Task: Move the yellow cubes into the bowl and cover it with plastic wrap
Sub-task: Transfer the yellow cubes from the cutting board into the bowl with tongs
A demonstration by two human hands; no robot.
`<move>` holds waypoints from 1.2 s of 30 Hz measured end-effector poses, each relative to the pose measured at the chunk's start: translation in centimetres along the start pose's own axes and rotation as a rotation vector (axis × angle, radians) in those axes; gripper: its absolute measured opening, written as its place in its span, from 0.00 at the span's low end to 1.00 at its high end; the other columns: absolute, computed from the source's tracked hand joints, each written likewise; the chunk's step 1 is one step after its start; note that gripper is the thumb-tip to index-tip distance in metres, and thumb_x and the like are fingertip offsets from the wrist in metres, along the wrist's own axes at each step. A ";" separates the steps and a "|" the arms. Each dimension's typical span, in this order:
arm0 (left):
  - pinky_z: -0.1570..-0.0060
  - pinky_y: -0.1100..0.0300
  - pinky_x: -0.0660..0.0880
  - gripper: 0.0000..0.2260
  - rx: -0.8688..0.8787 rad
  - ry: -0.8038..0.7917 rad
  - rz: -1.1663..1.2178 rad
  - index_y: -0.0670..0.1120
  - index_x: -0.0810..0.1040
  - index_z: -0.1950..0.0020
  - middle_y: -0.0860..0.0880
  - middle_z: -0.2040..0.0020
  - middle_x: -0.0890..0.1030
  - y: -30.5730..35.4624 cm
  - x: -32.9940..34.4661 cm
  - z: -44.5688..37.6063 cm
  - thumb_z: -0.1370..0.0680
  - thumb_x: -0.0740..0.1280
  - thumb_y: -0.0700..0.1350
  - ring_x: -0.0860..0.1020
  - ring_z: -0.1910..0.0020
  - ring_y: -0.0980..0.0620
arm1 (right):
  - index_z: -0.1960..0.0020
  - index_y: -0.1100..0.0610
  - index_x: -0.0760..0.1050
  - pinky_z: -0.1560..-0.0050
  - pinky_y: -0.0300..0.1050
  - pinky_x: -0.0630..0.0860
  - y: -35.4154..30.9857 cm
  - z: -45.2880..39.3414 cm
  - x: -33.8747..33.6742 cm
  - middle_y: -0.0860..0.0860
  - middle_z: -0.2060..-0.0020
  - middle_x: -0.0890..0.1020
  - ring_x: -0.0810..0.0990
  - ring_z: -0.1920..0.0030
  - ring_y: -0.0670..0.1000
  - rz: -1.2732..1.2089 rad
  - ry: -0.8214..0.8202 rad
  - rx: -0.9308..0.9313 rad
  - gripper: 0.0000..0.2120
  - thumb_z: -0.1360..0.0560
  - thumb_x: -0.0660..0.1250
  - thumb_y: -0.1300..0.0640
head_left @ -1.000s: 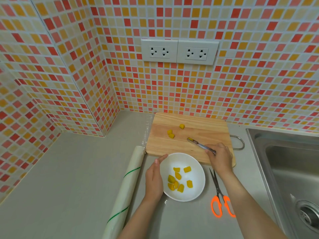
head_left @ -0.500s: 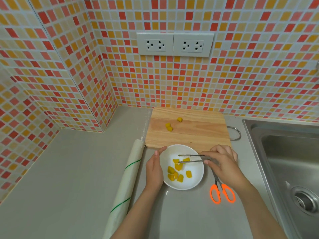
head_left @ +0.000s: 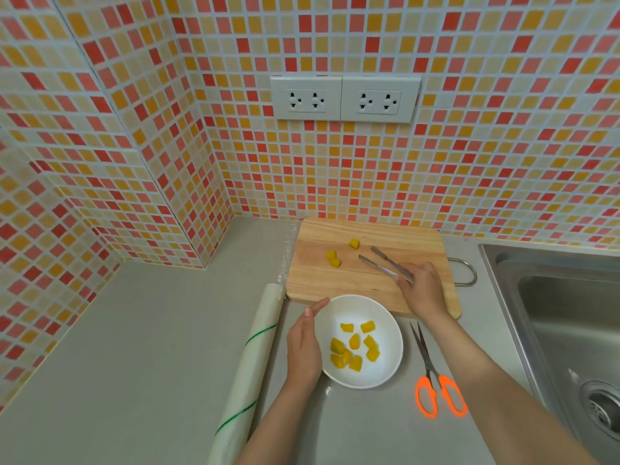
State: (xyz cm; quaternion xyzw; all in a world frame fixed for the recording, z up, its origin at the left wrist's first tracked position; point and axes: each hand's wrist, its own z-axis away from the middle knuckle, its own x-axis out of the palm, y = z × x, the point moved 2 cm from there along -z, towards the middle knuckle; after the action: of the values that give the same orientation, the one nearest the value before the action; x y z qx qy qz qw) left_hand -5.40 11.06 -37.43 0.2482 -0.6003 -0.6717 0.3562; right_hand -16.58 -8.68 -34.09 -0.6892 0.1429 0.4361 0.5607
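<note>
the right hand [head_left: 423, 290] grips metal tongs [head_left: 385, 264], tips apart over the cutting board [head_left: 335, 280], just right of three yellow cubes [head_left: 333, 258]. the left hand [head_left: 303, 344], fingers straight, rests against the white bowl [head_left: 385, 370] holding more cubes on the counter [head_left: 151, 347].

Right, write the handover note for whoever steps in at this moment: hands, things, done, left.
Left hand: open, flat against the rim of the round white bowl, steadying it.
Right hand: grips the metal tongs, tips apart and empty, over the wooden cutting board.
Done: most yellow cubes lie in the bowl.
Left: three yellow cubes on the board to move over, then cover the bowl. The roll of plastic wrap lies left of the bowl, the orange-handled scissors right of it.
</note>
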 end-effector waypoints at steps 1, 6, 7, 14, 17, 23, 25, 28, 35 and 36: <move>0.41 0.67 0.72 0.19 -0.006 -0.003 0.002 0.49 0.81 0.43 0.53 0.42 0.82 0.0 0.1 0.2 0.17 0.50 0.48 0.77 0.40 0.59 | 0.38 0.62 0.75 0.41 0.47 0.68 0.1 -0.2 0.3 0.64 0.48 0.74 0.72 0.43 0.61 0.020 0.005 0.013 0.17 0.25 0.66 0.59; 0.36 0.55 0.72 0.19 -0.020 -0.021 0.008 0.48 0.81 0.42 0.51 0.42 0.82 -0.5 0.4 1.6 0.17 0.50 0.48 0.78 0.40 0.55 | 0.37 0.61 0.74 0.38 0.50 0.68 0.2 -0.2 1.2 0.64 0.46 0.75 0.72 0.42 0.63 0.108 0.040 0.039 0.18 0.25 0.65 0.58; 0.36 0.54 0.72 0.20 -0.023 -0.027 0.009 0.48 0.81 0.42 0.51 0.42 0.82 -0.6 0.4 1.8 0.17 0.50 0.48 0.78 0.40 0.54 | 0.37 0.61 0.74 0.39 0.50 0.68 0.2 -0.1 1.3 0.64 0.46 0.75 0.72 0.43 0.63 0.116 0.041 0.040 0.18 0.25 0.65 0.58; 0.48 0.70 0.74 0.19 -0.048 -0.060 0.022 0.50 0.82 0.45 0.53 0.45 0.83 -0.6 0.3 3.0 0.17 0.51 0.47 0.79 0.43 0.58 | 0.38 0.60 0.75 0.42 0.48 0.70 -0.2 0.4 1.0 0.63 0.47 0.75 0.73 0.44 0.61 0.105 0.034 0.002 0.16 0.25 0.65 0.59; 0.48 0.69 0.75 0.19 -0.056 -0.071 0.013 0.49 0.82 0.44 0.53 0.45 0.83 -1.2 0.0 4.0 0.17 0.51 0.47 0.79 0.43 0.59 | 0.40 0.60 0.77 0.47 0.45 0.70 0.4 1.3 1.3 0.62 0.49 0.76 0.74 0.46 0.60 0.068 0.055 0.015 0.14 0.25 0.65 0.61; 0.50 0.73 0.74 0.19 -0.065 -0.076 0.010 0.48 0.81 0.43 0.54 0.45 0.83 -1.3 -0.4 4.1 0.17 0.51 0.47 0.79 0.44 0.60 | 0.43 0.60 0.79 0.51 0.45 0.70 1.0 4.3 1.2 0.62 0.54 0.76 0.76 0.51 0.60 -0.091 0.095 -0.026 0.12 0.26 0.65 0.63; 0.49 0.72 0.73 0.19 -0.048 -0.080 0.004 0.47 0.81 0.43 0.53 0.44 0.83 -0.8 -0.2 3.4 0.17 0.51 0.47 0.79 0.44 0.60 | 0.43 0.61 0.79 0.54 0.40 0.69 1.0 5.4 0.3 0.58 0.57 0.76 0.76 0.53 0.57 -0.152 0.109 -0.076 0.12 0.26 0.67 0.63; 0.49 0.72 0.73 0.19 -0.027 -0.077 0.003 0.45 0.81 0.42 0.53 0.44 0.82 -0.1 0.0 2.1 0.17 0.50 0.47 0.79 0.44 0.62 | 0.44 0.62 0.80 0.57 0.28 0.68 1.1 7.6 -1.4 0.54 0.58 0.75 0.76 0.56 0.52 -0.250 0.075 -0.144 0.12 0.27 0.68 0.63; 0.51 0.75 0.72 0.20 -0.001 -0.023 0.023 0.43 0.80 0.41 0.51 0.44 0.82 0.7 -0.9 -0.7 0.17 0.49 0.46 0.79 0.46 0.65 | 0.44 0.52 0.80 0.45 0.39 0.66 -0.1 9.6 -4.2 0.50 0.59 0.73 0.75 0.53 0.50 -0.042 -0.176 -0.384 0.14 0.29 0.70 0.63; 0.52 0.75 0.72 0.20 -0.001 -0.015 0.027 0.43 0.80 0.41 0.51 0.44 0.82 0.8 -1.0 -1.1 0.17 0.49 0.46 0.79 0.47 0.66 | 0.44 0.51 0.80 0.44 0.43 0.66 -0.4 9.3 -4.3 0.49 0.59 0.72 0.74 0.52 0.50 -0.018 -0.206 -0.396 0.15 0.29 0.70 0.62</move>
State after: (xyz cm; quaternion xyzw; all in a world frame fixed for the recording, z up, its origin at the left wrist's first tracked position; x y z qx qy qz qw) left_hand -3.79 11.13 -36.90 0.2349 -0.6060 -0.6688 0.3608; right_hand -22.87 -1.39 -30.47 -0.7390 -0.0097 0.5186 0.4299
